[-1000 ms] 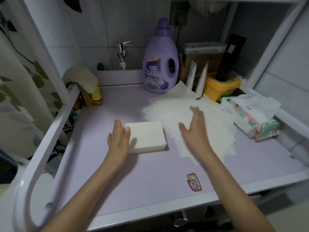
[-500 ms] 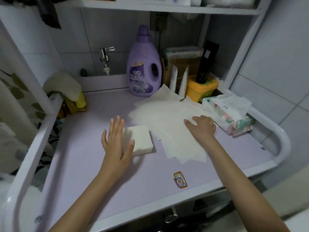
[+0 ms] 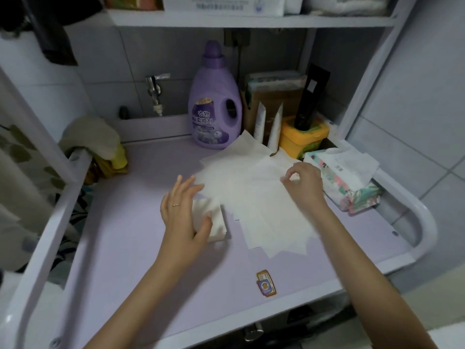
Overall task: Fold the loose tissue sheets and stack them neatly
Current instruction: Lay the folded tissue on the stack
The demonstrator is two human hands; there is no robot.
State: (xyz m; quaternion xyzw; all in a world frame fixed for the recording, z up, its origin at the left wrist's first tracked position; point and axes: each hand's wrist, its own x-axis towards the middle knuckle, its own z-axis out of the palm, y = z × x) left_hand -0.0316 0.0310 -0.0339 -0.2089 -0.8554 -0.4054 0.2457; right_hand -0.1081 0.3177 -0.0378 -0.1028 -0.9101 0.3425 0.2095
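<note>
Several loose white tissue sheets (image 3: 254,195) lie spread and overlapping on the lilac tabletop (image 3: 141,243). To their left sits a neat stack of folded tissues (image 3: 216,222). My left hand (image 3: 183,212) hovers over the stack's left part with straight fingers, its fingertips reaching the edge of the loose sheets. My right hand (image 3: 303,181) is at the far right edge of the loose pile, thumb and forefinger pinching the edge of the top sheet.
A soft tissue pack (image 3: 347,180) lies at the right edge. At the back stand a purple detergent bottle (image 3: 215,104), two white tubes (image 3: 268,124), a yellow tub (image 3: 303,137) with a black tube and a tap (image 3: 154,91). Cloths (image 3: 98,144) hang at the left rail.
My right hand moved from flat on the sheets to their far right edge and closed its thumb and forefinger on a sheet. My left hand shifted over the folded stack toward the loose pile.
</note>
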